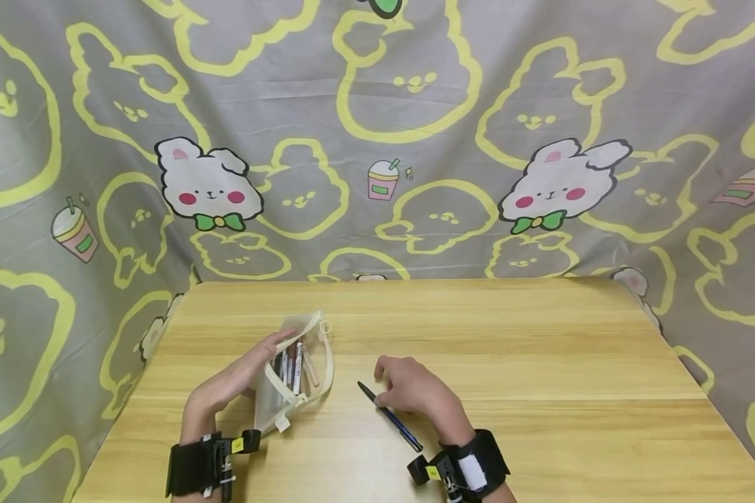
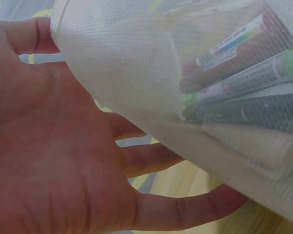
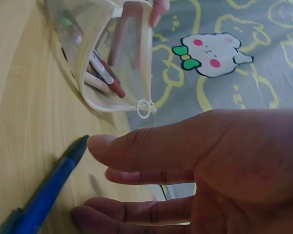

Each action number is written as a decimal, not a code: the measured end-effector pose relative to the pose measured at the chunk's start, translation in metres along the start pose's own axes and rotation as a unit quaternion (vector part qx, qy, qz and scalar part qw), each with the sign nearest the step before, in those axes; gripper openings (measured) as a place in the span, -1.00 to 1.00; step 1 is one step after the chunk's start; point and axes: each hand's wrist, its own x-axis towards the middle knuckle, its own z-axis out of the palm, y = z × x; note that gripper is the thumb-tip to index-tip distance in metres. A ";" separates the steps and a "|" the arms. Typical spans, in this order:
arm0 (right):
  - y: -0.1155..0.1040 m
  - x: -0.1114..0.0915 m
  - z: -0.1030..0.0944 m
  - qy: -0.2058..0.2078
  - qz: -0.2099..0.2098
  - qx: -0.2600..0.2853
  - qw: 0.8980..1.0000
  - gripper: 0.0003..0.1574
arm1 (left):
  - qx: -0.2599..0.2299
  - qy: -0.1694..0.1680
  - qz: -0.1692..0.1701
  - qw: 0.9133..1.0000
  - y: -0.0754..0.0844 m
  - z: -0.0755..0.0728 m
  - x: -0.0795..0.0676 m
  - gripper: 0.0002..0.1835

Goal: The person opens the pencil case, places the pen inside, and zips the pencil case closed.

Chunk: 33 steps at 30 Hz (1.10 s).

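A translucent mesh zip pouch (image 1: 267,402) stands tilted at the left of the table, its zipped mouth spread wide toward the right. Several markers (image 1: 297,367) lie inside, also visible through the mesh in the left wrist view. My left hand (image 1: 242,370) holds the pouch from its left side, thumb at one edge and the other fingers behind the mesh. On the table to the right lies a blue and black pen (image 1: 390,416). My right hand (image 1: 418,388) hovers beside it, fingers loosely bent and apart, with the thumb tip close to the pen's dark end (image 3: 78,146).
The wooden table (image 1: 541,363) runs back to a grey patterned cloth (image 1: 415,230) that hangs behind and at both sides. A ring-shaped zipper pull (image 3: 144,108) hangs at the pouch's corner. Each wrist wears a black strap with a small camera (image 1: 245,441).
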 end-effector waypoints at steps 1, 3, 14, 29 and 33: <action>-0.002 -0.001 0.001 -0.001 -0.001 -0.009 1.000 -0.60 | 0.001 0.000 0.002 1.000 0.000 0.000 0.000 -0.42; -0.004 -0.002 0.002 0.000 -0.002 -0.024 1.000 -0.65 | 0.001 -0.001 0.005 1.000 -0.001 -0.001 0.000 -0.42; -0.008 -0.004 0.011 0.011 0.011 -0.068 0.998 -0.65 | 0.009 0.004 0.017 1.000 -0.003 -0.001 0.000 -0.44; -0.015 0.001 0.024 0.036 0.028 -0.104 0.993 -0.68 | 0.017 0.000 0.021 1.000 0.000 0.000 -0.001 -0.44; -0.012 0.001 0.022 0.036 0.019 -0.101 0.994 -0.70 | 0.020 0.000 0.027 0.999 0.001 0.000 -0.001 -0.44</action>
